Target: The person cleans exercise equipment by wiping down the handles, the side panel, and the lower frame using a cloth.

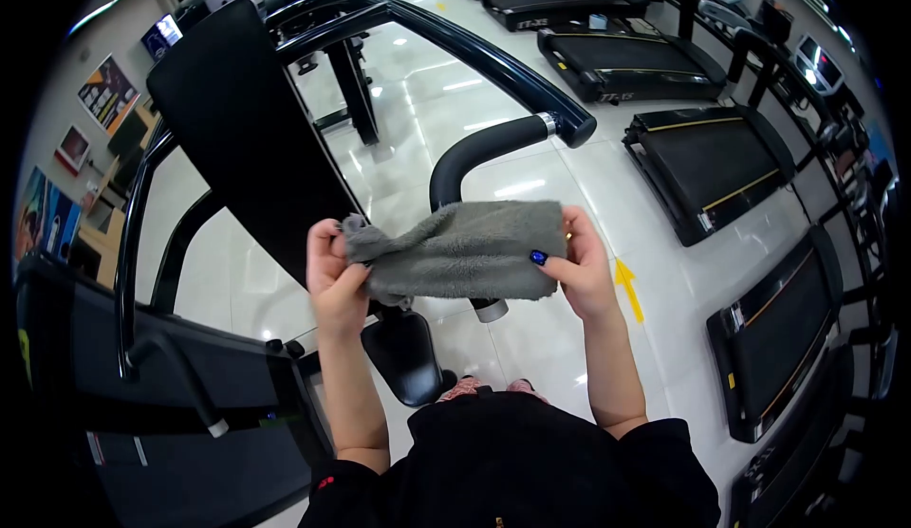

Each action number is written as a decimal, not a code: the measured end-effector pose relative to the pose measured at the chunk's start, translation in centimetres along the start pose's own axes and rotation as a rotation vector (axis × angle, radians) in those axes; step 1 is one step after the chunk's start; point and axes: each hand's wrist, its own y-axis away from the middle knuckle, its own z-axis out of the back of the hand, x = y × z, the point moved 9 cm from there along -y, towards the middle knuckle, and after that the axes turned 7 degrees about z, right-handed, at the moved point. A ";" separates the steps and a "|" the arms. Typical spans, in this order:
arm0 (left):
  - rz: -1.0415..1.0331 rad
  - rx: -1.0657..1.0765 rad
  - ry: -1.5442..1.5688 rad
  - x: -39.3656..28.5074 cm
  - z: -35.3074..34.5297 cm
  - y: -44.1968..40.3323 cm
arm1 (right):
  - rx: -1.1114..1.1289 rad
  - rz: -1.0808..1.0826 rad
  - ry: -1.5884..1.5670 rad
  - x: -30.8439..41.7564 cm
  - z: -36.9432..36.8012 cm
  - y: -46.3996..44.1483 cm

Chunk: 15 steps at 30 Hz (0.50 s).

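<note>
A grey plush cloth [465, 248] is stretched between my two hands in front of my body. My left hand [339, 267] is closed on its bunched left end, thumb on top. The right end lies flatter, and my right hand [584, 260] pinches it with the thumb over the front; the other fingers are partly hidden behind it. Just beyond the cloth is an exercise machine with a black backrest pad [232, 101] and a padded curved handle [489, 148]. The cloth covers part of that handle. Below the cloth shows the machine's black seat [403, 357].
Several treadmills [707, 172] line the right side and the far end. The machine's black tubular frame [465, 49] arches ahead of me. A yellow arrow [626, 289] marks the shiny tiled floor [531, 338]. Another machine's dark panel [190, 367] stands at lower left.
</note>
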 end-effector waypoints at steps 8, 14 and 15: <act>0.271 0.049 -0.042 6.1 2.4 -1.9 | -0.312 -0.148 0.243 -5.6 4.3 4.3; 0.377 0.044 -0.264 10.3 4.4 -4.0 | -0.408 0.029 0.664 -3.4 4.3 3.3; 0.410 0.063 -0.278 11.4 4.6 -3.8 | -0.334 0.024 0.642 -3.7 3.0 2.6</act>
